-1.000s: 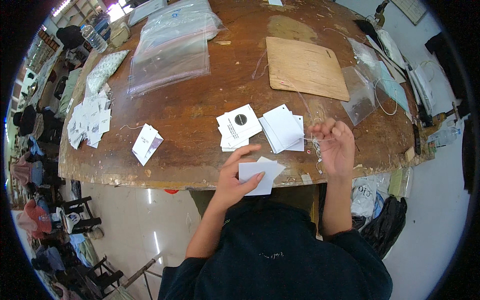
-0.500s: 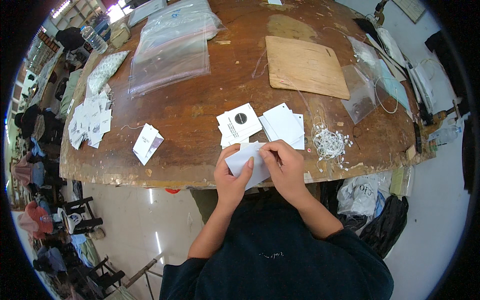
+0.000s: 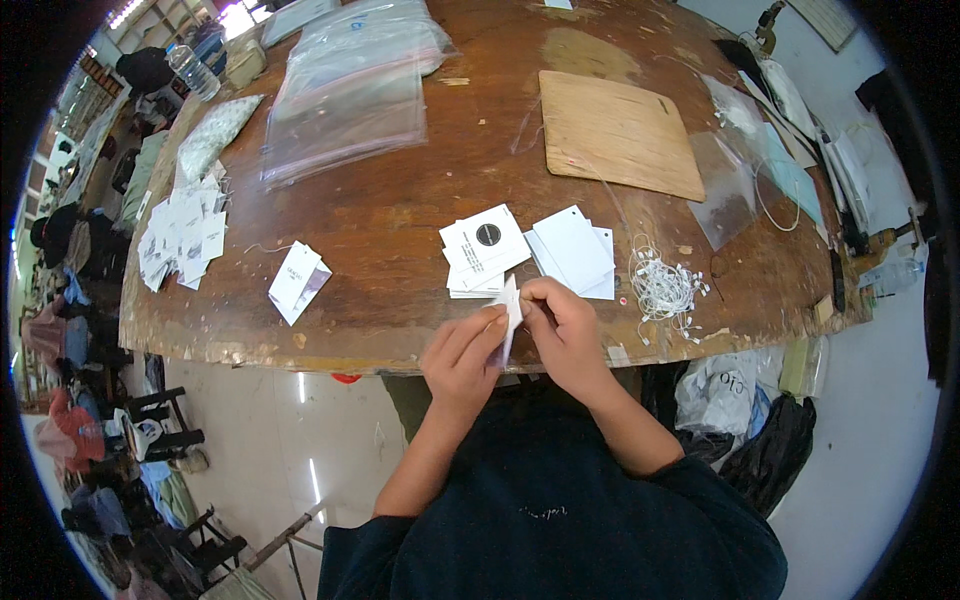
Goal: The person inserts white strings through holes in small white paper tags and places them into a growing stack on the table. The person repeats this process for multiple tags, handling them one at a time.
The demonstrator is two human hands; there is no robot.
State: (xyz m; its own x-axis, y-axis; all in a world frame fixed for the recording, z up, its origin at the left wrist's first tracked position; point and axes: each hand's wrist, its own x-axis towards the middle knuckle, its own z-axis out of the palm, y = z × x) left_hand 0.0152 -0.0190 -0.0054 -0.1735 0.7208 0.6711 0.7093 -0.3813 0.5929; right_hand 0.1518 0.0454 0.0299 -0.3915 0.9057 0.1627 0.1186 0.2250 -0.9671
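Note:
My left hand (image 3: 460, 355) grips white paper hang tags (image 3: 511, 312), turned nearly edge-on over the table's front edge. With fingertips pinched together, my right hand (image 3: 563, 335) meets the upper right edge of these tags; any string between its fingers is too small to see. Just beyond lie two stacks: printed tags with a dark round mark (image 3: 485, 245), and plain white tags (image 3: 573, 250) with a punched hole. To their right is a tangled heap of white hang tag strings (image 3: 665, 290). A strung pair of tags (image 3: 299, 283) rests apart on the left.
Many strung tags (image 3: 185, 235) are piled at the left edge, below a filled clear bag (image 3: 218, 135). Clear plastic bags (image 3: 345, 110) lie farther back. A wooden board (image 3: 620, 135) and a clear sleeve (image 3: 725, 190) are at right. A water bottle (image 3: 193, 72) stands far left.
The tags in my hands have turned from face-up to nearly edge-on. My left hand has rolled over, its back now upward; my right hand has shifted slightly left.

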